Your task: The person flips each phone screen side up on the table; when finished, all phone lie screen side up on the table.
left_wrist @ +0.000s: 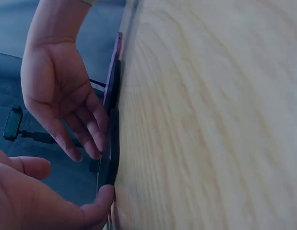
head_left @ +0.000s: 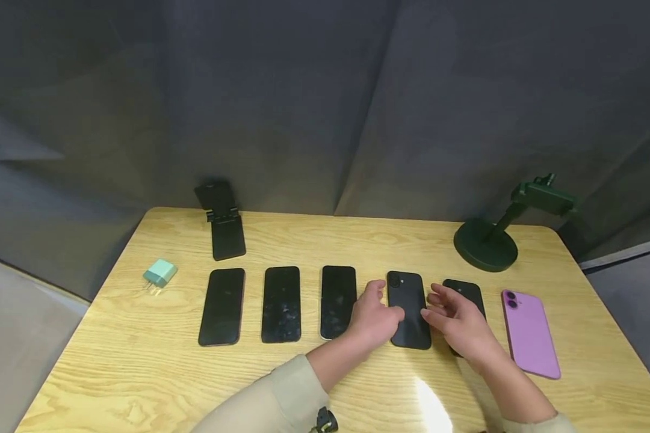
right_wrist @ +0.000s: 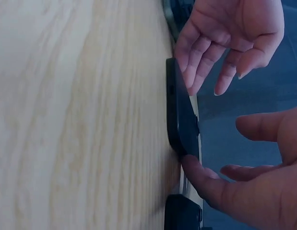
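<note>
A black phone (head_left: 411,332) lies with its camera side up on the wooden table, between both hands. Along its left side, my left hand (head_left: 372,319) has its fingers loosely bent and its thumb over the phone's edge. My right hand (head_left: 463,325) faces it from the right, fingers spread and relaxed, thumb tip close to the right edge. In the right wrist view the right thumb is right at an end of the black phone (right_wrist: 179,105). Beneath the right hand, another dark phone (head_left: 466,291) is partly hidden.
Three phones with dark screens, a left one (head_left: 222,307), a middle one (head_left: 281,304) and a third (head_left: 337,294), lie in a row. A pink phone (head_left: 531,334) is at the right. Farther out are a mint charger plug (head_left: 161,272), a folding stand (head_left: 227,237) and a round-based stand (head_left: 484,246).
</note>
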Demonstrator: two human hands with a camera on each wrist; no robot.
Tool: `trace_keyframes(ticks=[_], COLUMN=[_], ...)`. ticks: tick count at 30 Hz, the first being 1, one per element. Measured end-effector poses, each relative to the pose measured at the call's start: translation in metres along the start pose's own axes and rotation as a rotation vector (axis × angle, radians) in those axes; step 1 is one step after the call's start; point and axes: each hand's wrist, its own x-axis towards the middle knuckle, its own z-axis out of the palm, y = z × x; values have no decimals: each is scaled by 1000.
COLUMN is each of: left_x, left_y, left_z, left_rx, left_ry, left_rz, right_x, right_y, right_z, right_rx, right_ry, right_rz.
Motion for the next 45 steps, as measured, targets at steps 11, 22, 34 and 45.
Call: trace_keyframes(ticks=[11, 22, 34, 45], left_x=[5, 7, 12, 15], left_y=[2, 4, 6, 2], left_z=[5, 11, 6, 5], left_rx=[-110, -185, -172, -246], left_ry=[51, 119, 14, -21], left_rz=[-30, -115, -208, -163], right_x=[5, 12, 15, 10], right_y=[0, 6, 1, 3], right_z=[-2, -4, 0, 4], right_rx=[190, 150, -19, 177], right_ry=[1, -5, 5, 33], right_rz=[12, 58, 42, 98])
